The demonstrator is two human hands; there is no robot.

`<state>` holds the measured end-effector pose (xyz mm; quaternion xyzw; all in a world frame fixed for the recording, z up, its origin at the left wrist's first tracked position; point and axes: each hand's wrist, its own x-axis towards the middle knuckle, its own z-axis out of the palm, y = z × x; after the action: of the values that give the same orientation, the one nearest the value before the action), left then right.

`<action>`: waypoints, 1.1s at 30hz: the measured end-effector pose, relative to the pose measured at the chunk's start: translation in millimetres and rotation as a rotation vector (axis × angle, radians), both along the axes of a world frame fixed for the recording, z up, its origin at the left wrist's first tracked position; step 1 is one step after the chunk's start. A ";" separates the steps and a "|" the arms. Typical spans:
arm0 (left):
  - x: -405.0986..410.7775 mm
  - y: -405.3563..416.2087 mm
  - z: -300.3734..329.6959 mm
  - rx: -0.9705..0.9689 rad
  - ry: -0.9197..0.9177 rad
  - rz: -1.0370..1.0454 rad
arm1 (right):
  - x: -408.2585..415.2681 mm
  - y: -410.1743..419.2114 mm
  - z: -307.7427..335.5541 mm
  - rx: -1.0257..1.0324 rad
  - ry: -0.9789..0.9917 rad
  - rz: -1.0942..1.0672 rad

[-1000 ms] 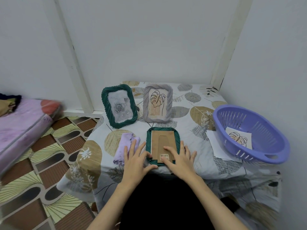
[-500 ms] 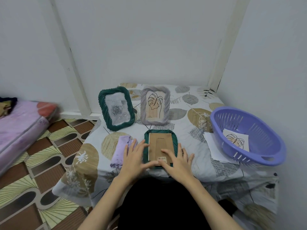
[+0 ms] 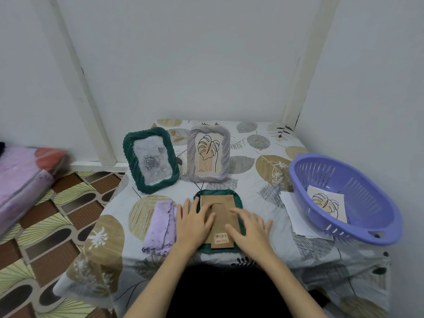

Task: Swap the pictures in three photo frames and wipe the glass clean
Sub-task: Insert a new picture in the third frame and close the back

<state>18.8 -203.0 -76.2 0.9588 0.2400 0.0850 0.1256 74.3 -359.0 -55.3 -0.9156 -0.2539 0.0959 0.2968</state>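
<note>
1. I see the face-down green frame lying flat near the front edge of the bench, brown backing board up, stand flap along its middle.
2. My left hand lies flat on the frame's left side, fingers spread, gripping nothing. My right hand is flat too, fingers splayed over the frame's right rim and the backing, nothing pinched.
3. A lilac cloth lies just beside the left hand, folded, close to the front-left part of the bench.
4. Standing behind: a second green frame with a grey rose picture, and just to its right a grey frame with a line-drawn leaf. Both lean back, with a small gap between them.
5. The purple basket sits at the right edge against the wall, a leaf print inside it, a white sheet partly under it.
6. Open room: bare cloth between the flat frame and the basket, and behind the grey frame toward the wall.
7. Writing: a barcode sticker on the backing's near end; the print is too small to read.
</note>
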 end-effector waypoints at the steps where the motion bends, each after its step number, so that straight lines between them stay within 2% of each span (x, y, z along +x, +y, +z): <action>1: 0.1 0.4 -1.2 0.005 -0.012 0.002 | 10.7 3.4 2.2 0.052 -0.032 -0.058; 4: 0.5 1.4 -3.0 -0.005 -0.035 0.005 | 48.6 18.1 2.0 0.056 -0.099 -0.135; 11: 1.2 1.7 -0.2 -0.053 0.027 -0.019 | 84.4 32.6 2.9 -0.254 -0.162 0.078; 16: -0.4 1.0 -1.0 -0.067 0.012 -0.021 | 89.6 34.1 9.1 -0.276 -0.092 0.117; 22: 0.0 0.6 -3.1 -0.100 -0.046 -0.008 | 91.4 36.0 14.8 -0.217 -0.043 0.108; 27: 0.7 0.6 -3.3 -0.137 -0.100 0.025 | 68.1 33.1 1.2 -0.062 -0.147 -0.165; 30: 1.2 1.5 -4.4 -0.150 -0.116 0.028 | 56.7 31.9 -9.0 0.067 -0.108 -0.235; 33: 1.1 0.9 -3.1 -0.150 -0.106 0.026 | 55.2 31.7 -12.7 0.112 -0.130 -0.239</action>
<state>19.9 -202.1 -79.3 0.9377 0.2511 0.1189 0.2086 129.5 -327.3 -68.0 -0.9256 -0.1666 -0.0141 0.3394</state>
